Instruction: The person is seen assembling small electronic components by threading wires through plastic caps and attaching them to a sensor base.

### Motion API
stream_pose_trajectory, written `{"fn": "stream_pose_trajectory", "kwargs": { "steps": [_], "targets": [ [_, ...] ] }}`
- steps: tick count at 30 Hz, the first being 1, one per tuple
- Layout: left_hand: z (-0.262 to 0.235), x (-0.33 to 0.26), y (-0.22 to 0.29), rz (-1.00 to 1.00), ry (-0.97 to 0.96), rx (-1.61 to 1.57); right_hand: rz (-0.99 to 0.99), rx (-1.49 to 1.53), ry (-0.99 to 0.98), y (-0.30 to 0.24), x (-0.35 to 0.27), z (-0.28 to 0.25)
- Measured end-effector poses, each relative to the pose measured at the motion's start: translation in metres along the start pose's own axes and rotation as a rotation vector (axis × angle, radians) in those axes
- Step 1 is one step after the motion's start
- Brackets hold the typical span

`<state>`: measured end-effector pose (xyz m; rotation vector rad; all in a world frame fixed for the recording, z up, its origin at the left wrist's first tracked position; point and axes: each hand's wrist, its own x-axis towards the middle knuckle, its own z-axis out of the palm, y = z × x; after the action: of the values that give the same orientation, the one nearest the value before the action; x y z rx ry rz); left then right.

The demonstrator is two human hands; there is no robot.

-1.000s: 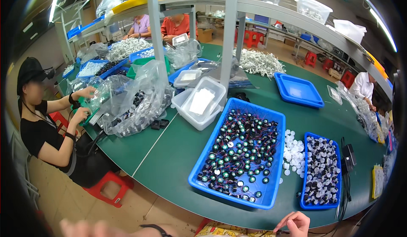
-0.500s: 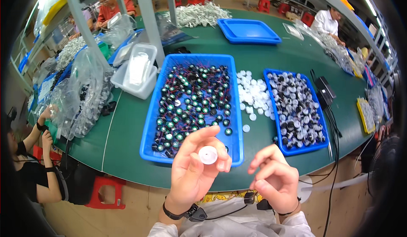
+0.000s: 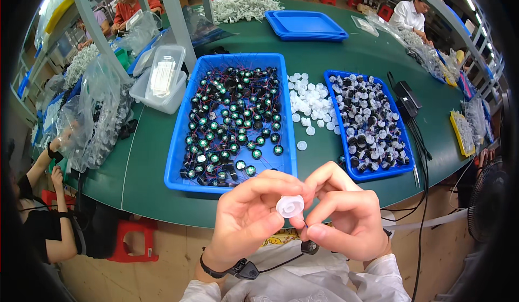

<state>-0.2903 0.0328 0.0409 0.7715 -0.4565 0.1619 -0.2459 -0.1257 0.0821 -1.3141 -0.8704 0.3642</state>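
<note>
My left hand (image 3: 259,213) pinches a small white round plastic cap (image 3: 290,206), its ringed hollow side in view. Close against it, my right hand (image 3: 343,213) has thumb and fingers pressed together on a thin dark wire. Just below those fingers hangs a small black component (image 3: 309,247), apparently on that wire; the joint is hidden. Beyond my left hand lies a blue tray (image 3: 174,167) of black round components with green faces and thin wires. Loose white caps (image 3: 311,99) are heaped to the right of it.
A second blue tray (image 3: 354,175) holds capped black parts. Beside it are a black power adapter (image 3: 406,98) and cables. Stacked blue trays (image 3: 308,25), white parts (image 3: 246,7) and a clear plastic box (image 3: 162,86) stand farther off. A co-worker's arm (image 3: 65,232) is at left.
My right hand has moved left and up to meet my left hand. The cap has shifted right and tilted. My view has moved slightly, so the trays sit higher and farther left.
</note>
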Motion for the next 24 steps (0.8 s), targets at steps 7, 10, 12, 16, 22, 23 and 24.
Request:
{"fn": "stream_pose_trajectory", "kwargs": {
  "steps": [7, 10, 12, 16, 22, 23, 24],
  "targets": [
    [0.006, -0.003, 0.001, -0.070, 0.042, -0.149, -0.024, 0.018, -0.004, 0.000, -0.001, -0.004],
    [0.004, -0.003, -0.004, -0.018, 0.022, -0.051, 0.088, 0.156, 0.020, -0.004, 0.000, -0.002],
    [0.004, -0.003, -0.005, -0.006, 0.028, -0.021, 0.173, 0.202, 0.010, -0.004, 0.000, -0.004],
    [0.004, -0.002, -0.008, 0.030, 0.045, 0.025, 0.213, 0.255, 0.029, -0.006, 0.000, -0.001],
    [0.002, -0.002, -0.011, 0.055, 0.050, 0.067, 0.209, 0.159, 0.022, -0.008, 0.002, 0.001],
    [0.002, -0.003, -0.012, 0.053, 0.049, 0.068, 0.222, 0.159, 0.030, -0.008, 0.002, 0.001],
    [0.000, -0.003, -0.012, 0.058, 0.041, 0.075, 0.235, 0.159, 0.039, -0.008, 0.002, 0.002]
  ]
}}
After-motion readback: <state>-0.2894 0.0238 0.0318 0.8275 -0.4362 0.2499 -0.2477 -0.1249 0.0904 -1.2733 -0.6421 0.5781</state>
